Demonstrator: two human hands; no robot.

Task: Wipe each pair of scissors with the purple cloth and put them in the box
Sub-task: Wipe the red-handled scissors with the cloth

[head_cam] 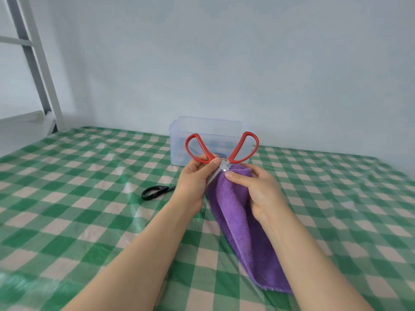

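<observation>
Two bare forearms come in from the near edge at 6 o'clock, cut off before the elbows, and meet above the middle of a bench covered in glossy green-and-cream check.

A purple terry cloth trails from the hands toward 5 o'clock, its near end lying on the bench. Its upper end is bunched round one blade, which is hidden.

The right hand, thumb toward 11 o'clock, pinches that bunched cloth just below the pivot. The left hand, wrist bent back, has its fingers curled round the base of the left handle and its thumb laid beside the pivot.

The red-handled steel scissors are held off the bench and spread in a V. The loops point up to 11 and 1 o'clock. One grey blade shows as a thin strip running down toward 7 o'clock between the left thumb and the cloth.

Past the left wrist, at 9 o'clock from it, small black-handled scissors lie flat with the loop at the 9 o'clock end. Their blades are mostly hidden behind the wrist.

Farther off at 12 o'clock stands a clear plastic rectangular box, partly screened by the red loops. What lies inside is too blurred to make out. A white metal frame leans at far 10 o'clock.
</observation>
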